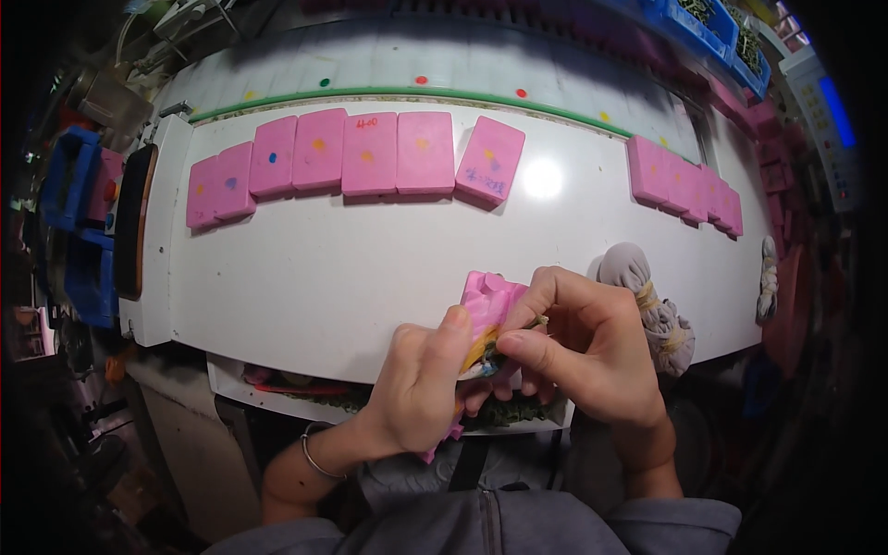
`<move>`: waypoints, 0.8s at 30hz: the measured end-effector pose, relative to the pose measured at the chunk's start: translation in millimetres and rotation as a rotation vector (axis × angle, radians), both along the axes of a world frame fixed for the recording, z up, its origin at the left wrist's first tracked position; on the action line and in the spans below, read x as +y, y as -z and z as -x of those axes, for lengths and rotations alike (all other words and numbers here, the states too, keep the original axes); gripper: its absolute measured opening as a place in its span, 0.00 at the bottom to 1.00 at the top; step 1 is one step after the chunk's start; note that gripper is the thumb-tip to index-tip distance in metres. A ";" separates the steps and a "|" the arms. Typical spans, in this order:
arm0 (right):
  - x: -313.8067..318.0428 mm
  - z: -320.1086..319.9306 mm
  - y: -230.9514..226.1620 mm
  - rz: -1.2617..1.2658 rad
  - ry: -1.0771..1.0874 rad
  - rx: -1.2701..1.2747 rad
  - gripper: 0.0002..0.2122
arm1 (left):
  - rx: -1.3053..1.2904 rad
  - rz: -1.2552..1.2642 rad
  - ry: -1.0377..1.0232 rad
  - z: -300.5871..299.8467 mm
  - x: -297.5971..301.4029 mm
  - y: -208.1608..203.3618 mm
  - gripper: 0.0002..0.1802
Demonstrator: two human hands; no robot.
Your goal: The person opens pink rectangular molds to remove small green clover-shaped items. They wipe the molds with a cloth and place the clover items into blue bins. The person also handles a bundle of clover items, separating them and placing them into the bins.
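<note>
Together, two hands point(412, 381) at one mold point(483, 301)

Over my remote feed I saw a white table point(296, 250) with a green strip point(370, 95) running along its far side and coloured dots, among them a red one point(422, 80), just beyond. A row of pink blocks point(319, 162) stood before the strip, the rightmost one turned at an angle; a second pink group point(680, 180) sat farther right. Near the right edge I had a grey cloth bundle point(659, 319) tied with pale bands. Blue crates point(69, 176) showed on the left, beside a dark, rounded panel point(137, 222). Upper right, I noticed a pale device point(805, 83) with a lit blue screen point(837, 111).
</note>
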State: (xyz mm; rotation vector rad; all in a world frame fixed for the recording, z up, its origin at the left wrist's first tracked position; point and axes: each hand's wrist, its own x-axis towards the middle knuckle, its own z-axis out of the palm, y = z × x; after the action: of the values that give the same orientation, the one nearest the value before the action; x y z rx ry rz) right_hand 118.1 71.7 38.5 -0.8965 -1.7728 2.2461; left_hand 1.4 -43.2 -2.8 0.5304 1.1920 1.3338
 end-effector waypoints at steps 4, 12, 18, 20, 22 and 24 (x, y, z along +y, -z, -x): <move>2.3 -5.0 -0.2 0.118 0.016 0.032 0.05 | -0.119 0.021 0.008 1.0 2.9 -2.4 0.31; 8.5 -7.4 4.9 -0.131 -0.093 0.078 0.04 | -0.146 -0.002 0.014 1.0 5.6 -7.6 0.32; 5.1 -11.2 7.8 -0.124 -0.048 0.194 0.03 | -0.173 -0.002 0.008 -1.0 8.5 -6.7 0.33; 2.6 -9.8 6.2 -0.183 -0.030 0.190 0.03 | -0.210 -0.039 -0.011 -1.7 11.1 -2.9 0.33; 2.9 -7.8 4.8 -0.291 -0.033 0.143 0.04 | -0.175 -0.009 -0.034 -2.9 12.2 -3.0 0.33; 6.0 -7.5 7.3 -0.469 -0.076 0.168 0.05 | -0.137 0.014 -0.019 -1.9 12.7 -5.2 0.33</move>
State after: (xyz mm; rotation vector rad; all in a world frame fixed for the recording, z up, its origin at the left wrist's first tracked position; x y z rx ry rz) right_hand 125.6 77.7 31.2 -0.5367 -2.1423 1.7560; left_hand 3.3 -30.5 2.4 0.4120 1.0957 1.3555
